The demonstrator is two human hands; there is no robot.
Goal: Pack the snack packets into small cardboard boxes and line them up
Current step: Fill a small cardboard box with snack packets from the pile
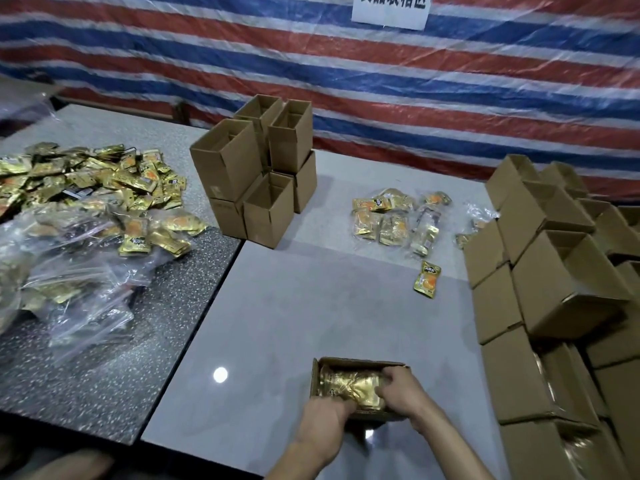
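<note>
**A:** Where's the box you're filling?

**B:** The small cardboard box (360,361) sits on the light grey table (294,323), near its front edge and right in front of you. It's open at the top, with gold snack packets (349,384) lying in it.

**A:** And your hands?

**B:** Both are in the box. Your left hand (322,427) reaches over the near wall with its fingers curled down onto the packets. Your right hand (405,393) is at the right end of the box, its fingers also curled round the packets there. Neither hand is spread flat.

**A:** What's close by on that table?

**B:** One loose packet (426,279) lies alone, further back and to the right. Behind it is a small cluster of packets (394,220), some of them in clear wrapping. At the back left corner there's a stack of empty boxes (263,168), open tops up, two layers high.

**A:** And to your right?

**B:** The rows of boxes (554,289) are piled in tiers along the right edge. Gold shows inside the nearest ones, and the ones on top look open.

**A:** Left side?

**B:** The dark speckled table (121,375) butts against the grey one. It carries a big heap of gold packets (86,178), with clear plastic bags (76,282) partly filled with more of them in front. A red, white and blue striped tarp (346,81) hangs behind everything, with a white sign (391,8) at the top.
</note>
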